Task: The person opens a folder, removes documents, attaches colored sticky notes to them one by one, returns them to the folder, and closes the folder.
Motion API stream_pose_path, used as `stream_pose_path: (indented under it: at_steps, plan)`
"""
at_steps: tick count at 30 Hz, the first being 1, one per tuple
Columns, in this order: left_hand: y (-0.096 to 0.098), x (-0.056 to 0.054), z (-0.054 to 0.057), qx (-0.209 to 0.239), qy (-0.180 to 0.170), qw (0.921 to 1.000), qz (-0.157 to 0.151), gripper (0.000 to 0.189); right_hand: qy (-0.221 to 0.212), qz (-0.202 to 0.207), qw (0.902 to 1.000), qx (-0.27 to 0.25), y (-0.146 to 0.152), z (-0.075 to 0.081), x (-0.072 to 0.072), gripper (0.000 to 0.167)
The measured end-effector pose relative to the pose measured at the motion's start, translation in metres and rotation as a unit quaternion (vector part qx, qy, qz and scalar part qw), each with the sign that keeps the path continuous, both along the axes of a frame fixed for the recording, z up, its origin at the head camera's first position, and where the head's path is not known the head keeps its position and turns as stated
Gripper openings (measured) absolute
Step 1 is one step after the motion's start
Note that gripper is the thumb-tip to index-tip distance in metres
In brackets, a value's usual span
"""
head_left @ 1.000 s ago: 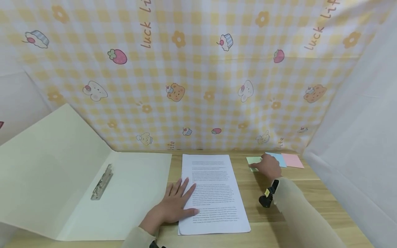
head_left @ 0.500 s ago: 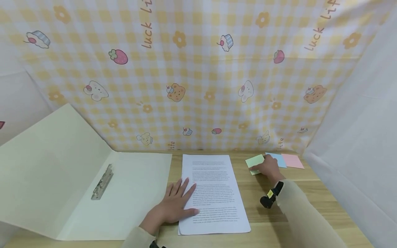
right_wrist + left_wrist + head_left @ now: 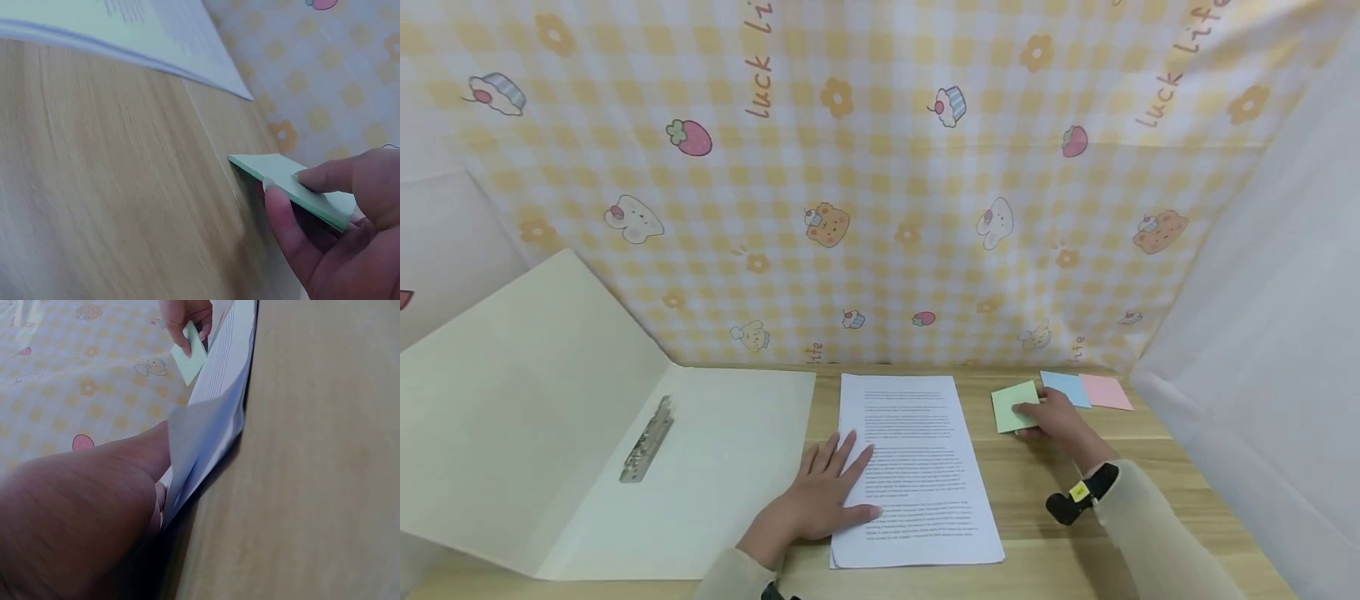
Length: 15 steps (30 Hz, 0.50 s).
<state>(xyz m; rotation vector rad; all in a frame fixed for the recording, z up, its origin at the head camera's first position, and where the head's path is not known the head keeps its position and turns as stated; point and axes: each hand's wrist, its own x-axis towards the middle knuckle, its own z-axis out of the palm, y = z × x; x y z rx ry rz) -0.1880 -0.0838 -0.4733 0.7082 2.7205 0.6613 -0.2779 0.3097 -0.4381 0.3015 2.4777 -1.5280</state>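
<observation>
Green sticky pad (image 3: 1013, 406) dragged nearer, right hand (image 3: 1056, 417) fingers pinching it, left hand (image 3: 820, 496) fingers spread on printed pages (image 3: 917, 467)

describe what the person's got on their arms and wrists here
Both arms wear long, loose sleeves in a pale cream colour. The right sleeve ends at a black wrist-mounted device bearing a small yellow marking. A bit of a similar black device shows at the left cuff. The hands are bare.

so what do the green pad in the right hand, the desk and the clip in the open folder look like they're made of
Square pale green sticky-note pad: matte paper, its stacked edge showing thickness, pinched by the right hand.
Light brown desk: wood or wood-look laminate, with streaky grain and a smooth, low sheen.
Long silver clip in the cream open folder: apparently metal, grey and shiny.
</observation>
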Motion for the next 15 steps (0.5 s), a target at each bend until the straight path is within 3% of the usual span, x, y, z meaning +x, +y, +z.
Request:
stream_pose_path:
  at_steps: [3,8,15]
  plan:
    - [0.000,0.000,-0.003,0.001,0.002,1.0000,0.001,0.091,-0.014,0.011,0.9981,-0.059,-0.003,-0.003,0.006,0.057]
    - [0.000,0.003,0.004,0.002,0.003,1.0000,-0.002,0.090,-0.028,0.015,0.9880,-0.151,-0.007,-0.008,0.014,0.051]
    - [0.002,0.007,0.010,-0.006,0.005,1.0000,0.000,0.089,-0.007,0.028,0.9620,-0.271,-0.013,-0.012,0.025,0.060]
